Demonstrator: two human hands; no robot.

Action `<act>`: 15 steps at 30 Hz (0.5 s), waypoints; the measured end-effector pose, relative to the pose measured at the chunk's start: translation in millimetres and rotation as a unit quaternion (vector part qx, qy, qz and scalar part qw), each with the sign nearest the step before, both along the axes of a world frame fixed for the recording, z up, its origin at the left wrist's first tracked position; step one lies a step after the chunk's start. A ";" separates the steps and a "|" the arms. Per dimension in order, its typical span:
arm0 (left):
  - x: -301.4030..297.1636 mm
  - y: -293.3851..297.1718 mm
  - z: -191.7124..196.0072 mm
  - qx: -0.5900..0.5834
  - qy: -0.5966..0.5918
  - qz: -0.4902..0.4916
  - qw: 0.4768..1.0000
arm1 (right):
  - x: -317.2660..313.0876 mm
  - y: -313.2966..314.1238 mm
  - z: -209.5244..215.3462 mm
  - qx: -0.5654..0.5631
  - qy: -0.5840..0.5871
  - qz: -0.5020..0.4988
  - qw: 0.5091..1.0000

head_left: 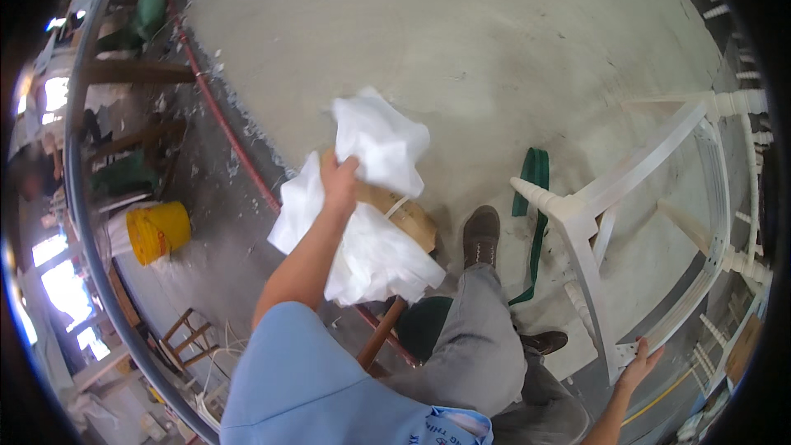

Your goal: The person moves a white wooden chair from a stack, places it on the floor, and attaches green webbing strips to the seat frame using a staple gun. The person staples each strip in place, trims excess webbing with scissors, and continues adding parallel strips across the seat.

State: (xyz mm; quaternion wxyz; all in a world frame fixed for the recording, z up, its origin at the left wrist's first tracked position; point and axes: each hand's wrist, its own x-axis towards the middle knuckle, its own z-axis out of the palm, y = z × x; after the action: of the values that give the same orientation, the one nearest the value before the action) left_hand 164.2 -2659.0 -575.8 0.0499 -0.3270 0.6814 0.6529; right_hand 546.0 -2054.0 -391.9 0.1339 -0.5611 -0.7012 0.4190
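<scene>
left hand outstretched (gripping sheeting)

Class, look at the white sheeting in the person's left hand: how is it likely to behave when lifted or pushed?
The white sheeting is probably floppy, since it spreads in soft, creased folds either side of the left hand. It looks light for its size, being thin and held one-handed. Pushed, it would likely crumple, as its edges already look loose.
</scene>
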 end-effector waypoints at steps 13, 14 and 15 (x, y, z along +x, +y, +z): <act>143.1 -101.0 87.2 -0.505 -0.069 -0.434 0.743 | 0.8 -26.6 21.3 0.252 -0.222 0.118 0.935; 133.2 -94.4 75.5 -0.505 -0.089 -0.457 0.726 | 3.7 -36.1 27.1 0.270 -0.238 0.144 0.922; 122.1 -87.7 58.0 -0.501 -0.108 -0.480 0.712 | 4.0 -47.6 35.6 0.292 -0.254 0.170 0.906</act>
State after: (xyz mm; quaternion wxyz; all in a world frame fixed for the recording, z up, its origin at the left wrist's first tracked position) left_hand 286.4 -2746.7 -517.8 0.2585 -0.0016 0.9639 0.0646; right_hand 550.0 -2101.5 -356.3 0.0360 -0.4569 -0.8871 0.0550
